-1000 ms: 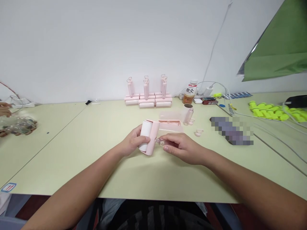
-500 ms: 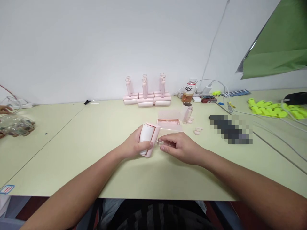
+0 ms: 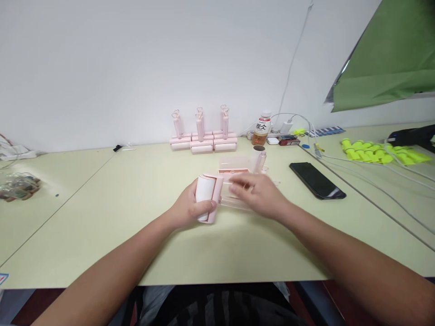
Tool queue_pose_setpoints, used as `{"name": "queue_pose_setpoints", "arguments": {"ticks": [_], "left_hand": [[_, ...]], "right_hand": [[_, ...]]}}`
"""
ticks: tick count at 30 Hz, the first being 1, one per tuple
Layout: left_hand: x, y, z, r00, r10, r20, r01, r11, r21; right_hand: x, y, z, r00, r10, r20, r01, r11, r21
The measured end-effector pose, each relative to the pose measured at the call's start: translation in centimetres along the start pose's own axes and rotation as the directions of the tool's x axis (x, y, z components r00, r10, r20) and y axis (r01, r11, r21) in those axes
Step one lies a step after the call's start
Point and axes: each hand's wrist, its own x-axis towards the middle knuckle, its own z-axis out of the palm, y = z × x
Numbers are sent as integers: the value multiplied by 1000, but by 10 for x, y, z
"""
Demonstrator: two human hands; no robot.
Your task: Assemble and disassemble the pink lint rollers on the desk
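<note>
My left hand (image 3: 185, 207) is wrapped round a lint roller head (image 3: 205, 194), a white roll in a pink case, tilted above the table. A clear handle (image 3: 234, 203) sticks out from the right side of the case. Over this handle is my right hand (image 3: 263, 192), a little blurred, with thumb and fingertips apart and off the handle. The handle's far end is hidden under the palm. Behind the hands lies an open pink case (image 3: 234, 171), partly covered by the right hand. Beside it stand a roll (image 3: 255, 156) and another clear handle (image 3: 261, 161).
Several finished-looking pink lint rollers (image 3: 203, 146) stand by the wall with handles upright. A drink bottle (image 3: 261, 129), cables and small boxes are at the back right. A phone (image 3: 317, 181) and yellow-green plastic pieces (image 3: 369, 151) lie to the right. A bagged bundle (image 3: 20, 186) lies far left.
The clear handle now stretches visibly out of the roller case. My right hand has let go of it and risen slightly to the right. The view has shifted slightly.
</note>
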Motion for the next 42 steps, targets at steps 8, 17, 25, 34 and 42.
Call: {"name": "queue_pose_setpoints", "arguments": {"ticks": [8, 17, 25, 34, 42], "left_hand": [[-2, 0, -12, 997, -48, -64, 44, 998, -49], [0, -1, -14, 994, -12, -111, 2, 996, -93], [5, -4, -17, 978, -70, -197, 33, 982, -188], [6, -5, -19, 971, -101, -216, 46, 968, -247], [9, -2, -15, 973, -99, -211, 41, 964, -262]], "right_hand": [[28, 114, -64, 659, 602, -452, -747, 595, -296], [25, 74, -47, 847, 52, -529, -275, 894, -353], [16, 40, -54, 939, 323, -117, -342, 852, -397], [15, 63, -65, 743, 609, 278, -404, 739, -539], [13, 55, -67, 902, 380, 205, -405, 909, 96]]}}
